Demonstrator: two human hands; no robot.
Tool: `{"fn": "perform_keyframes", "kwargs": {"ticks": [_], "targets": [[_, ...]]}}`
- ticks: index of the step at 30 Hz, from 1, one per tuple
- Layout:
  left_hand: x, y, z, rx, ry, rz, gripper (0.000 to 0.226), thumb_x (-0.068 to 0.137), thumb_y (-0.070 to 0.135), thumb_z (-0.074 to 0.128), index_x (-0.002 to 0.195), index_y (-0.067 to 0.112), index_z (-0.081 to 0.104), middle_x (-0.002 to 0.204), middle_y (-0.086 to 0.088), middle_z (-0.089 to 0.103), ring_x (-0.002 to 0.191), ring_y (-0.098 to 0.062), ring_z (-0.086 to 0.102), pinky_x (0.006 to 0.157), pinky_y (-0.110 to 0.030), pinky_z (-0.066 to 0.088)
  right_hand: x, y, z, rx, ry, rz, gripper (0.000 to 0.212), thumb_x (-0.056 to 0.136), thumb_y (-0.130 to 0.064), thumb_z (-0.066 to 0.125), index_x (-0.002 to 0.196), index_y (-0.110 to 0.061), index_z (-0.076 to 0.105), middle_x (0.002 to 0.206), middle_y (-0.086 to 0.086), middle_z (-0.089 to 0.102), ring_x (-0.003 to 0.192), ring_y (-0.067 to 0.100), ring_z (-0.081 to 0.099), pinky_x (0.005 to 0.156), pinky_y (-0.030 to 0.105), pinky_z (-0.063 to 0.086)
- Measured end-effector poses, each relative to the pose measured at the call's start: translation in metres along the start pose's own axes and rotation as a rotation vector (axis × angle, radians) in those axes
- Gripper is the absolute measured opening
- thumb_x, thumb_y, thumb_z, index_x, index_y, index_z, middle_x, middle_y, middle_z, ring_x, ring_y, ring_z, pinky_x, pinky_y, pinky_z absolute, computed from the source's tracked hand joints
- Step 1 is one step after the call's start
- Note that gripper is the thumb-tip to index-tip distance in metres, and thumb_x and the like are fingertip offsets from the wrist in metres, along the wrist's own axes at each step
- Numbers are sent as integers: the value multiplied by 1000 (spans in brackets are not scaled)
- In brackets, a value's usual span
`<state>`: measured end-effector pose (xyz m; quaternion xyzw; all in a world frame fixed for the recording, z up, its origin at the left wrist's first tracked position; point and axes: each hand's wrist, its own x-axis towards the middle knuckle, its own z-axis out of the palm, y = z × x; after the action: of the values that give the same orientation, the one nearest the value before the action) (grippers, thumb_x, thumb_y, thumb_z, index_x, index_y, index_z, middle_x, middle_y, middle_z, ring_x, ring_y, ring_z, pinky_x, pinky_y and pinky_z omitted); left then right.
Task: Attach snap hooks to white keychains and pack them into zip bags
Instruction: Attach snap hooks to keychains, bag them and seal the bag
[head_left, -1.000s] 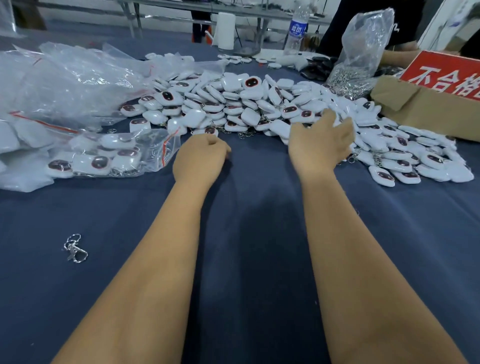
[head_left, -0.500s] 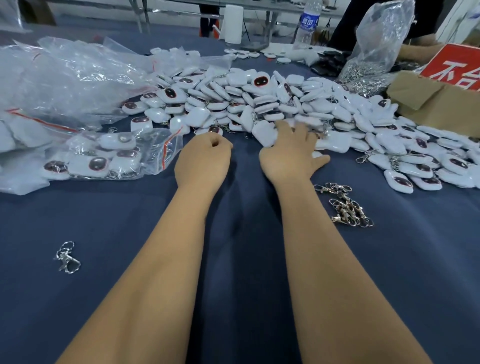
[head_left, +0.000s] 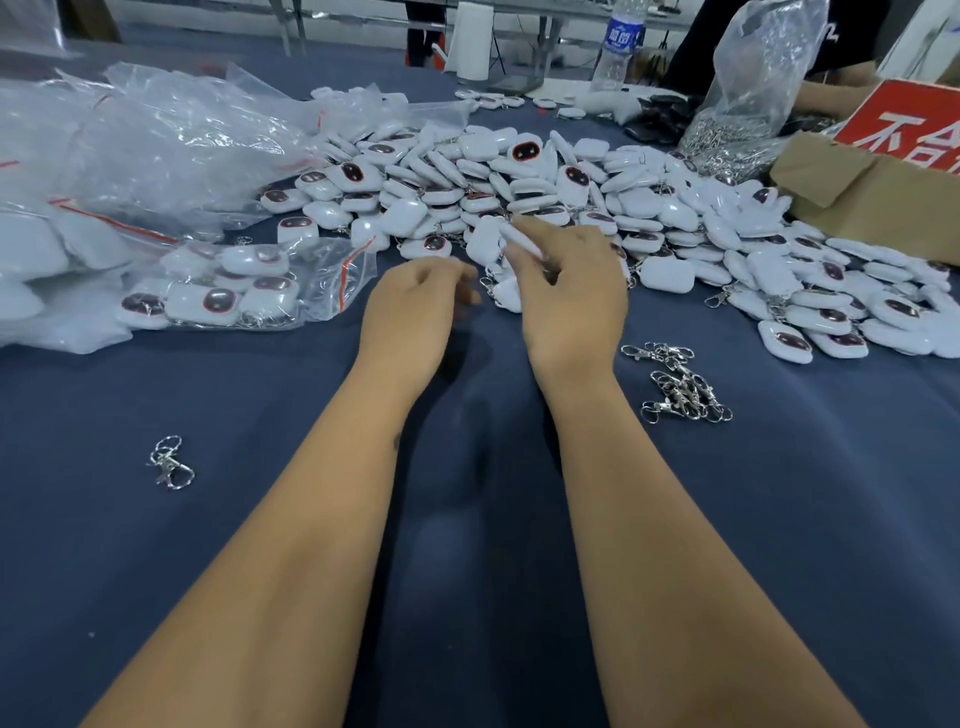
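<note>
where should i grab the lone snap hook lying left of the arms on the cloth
Pinch the lone snap hook from straight above at its narrow metal body, between the rings at its far end and the clasp loop nearer you. It lies flat on the blue tablecloth with bare cloth round it, so fingertips can close across it.

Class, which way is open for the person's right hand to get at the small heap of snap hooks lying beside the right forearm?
Probably yes. The snap hooks lie on bare blue cloth just right of the right hand, nothing over them. That hand already holds a white keychain, which may hinder the grip.
</note>
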<state>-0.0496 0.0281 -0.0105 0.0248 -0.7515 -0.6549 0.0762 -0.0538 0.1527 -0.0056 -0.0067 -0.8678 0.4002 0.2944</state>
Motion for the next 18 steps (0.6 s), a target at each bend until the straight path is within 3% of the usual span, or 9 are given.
{"fn": "perform_keyframes", "kwargs": {"ticks": [2, 4, 7, 9, 11, 13, 16, 18], "targets": [[3, 5, -1, -174, -10, -56, 34, 101, 28, 42, 86, 19, 71, 76, 0, 73, 70, -12, 65, 74, -30, 50, -6, -7, 6, 329, -66, 34, 26, 92, -18, 66, 117, -25, 72, 110, -5, 63, 95, 0, 56, 87, 15, 43], [4, 6, -5, -244, -4, -50, 34, 100, 27, 44, 80, 21, 71, 75, 1, 73, 67, -10, 66, 64, -23, 50, -11, -13, 11, 390, -158, 3, 32, 85, -1, 66, 110, -20, 73, 107, -8, 63, 91, -7, 55, 83, 7, 41], [6, 2, -11, -303, 47, -15, 35, 90, 9, 54, 62, 21, 70, 75, -5, 68, 71, -17, 59, 68, -24, 47, -13, -17, 14, 464, -324, 55, 48, 81, 6, 59, 121, -21, 64, 110, -15, 61, 89, -5, 59, 82, 10, 47], [8, 1, -13, -332, 86, -39, 27, 87, 0, 55, 73, 15, 72, 82, -11, 65, 78, -20, 54, 71, -29, 45, -12, -18, 15, 514, -386, 152, 55, 82, 3, 56, 127, -28, 55, 107, -19, 57, 86, 0, 63, 76, 14, 52], [9, 1, -13, -342, 97, -60, 24, 88, -1, 53, 84, 13, 73, 89, -9, 70, 81, -19, 57, 69, -25, 48, -11, -17, 16, 473, -393, 246, 55, 84, -2, 55, 131, -30, 52, 107, -14, 56, 91, 12, 64, 73, 18, 52], [11, 0, -11, -318, 95, -63, 27, 89, 0, 51, 83, 17, 72, 94, -9, 74, 85, -18, 60, 73, -25, 51, -9, -15, 16, 411, -353, 311, 53, 86, -7, 53, 135, -26, 50, 109, -9, 57, 87, 10, 61, 67, 14, 46], [14, -1, -10, -330, 114, -80, 24, 88, 0, 57, 92, 22, 65, 103, -10, 73, 87, -15, 66, 73, -21, 55, -7, -10, 17, 272, -264, 293, 49, 88, -11, 51, 137, -18, 50, 127, 0, 53, 99, 16, 58, 75, 22, 41], [14, -2, -10, -400, 140, -87, 40, 82, -3, 67, 104, 26, 50, 100, -8, 69, 79, -15, 67, 68, -21, 57, -6, -9, 16, 270, -228, 287, 44, 89, -11, 51, 132, -17, 55, 127, 1, 54, 102, 16, 58, 80, 24, 43]]}}
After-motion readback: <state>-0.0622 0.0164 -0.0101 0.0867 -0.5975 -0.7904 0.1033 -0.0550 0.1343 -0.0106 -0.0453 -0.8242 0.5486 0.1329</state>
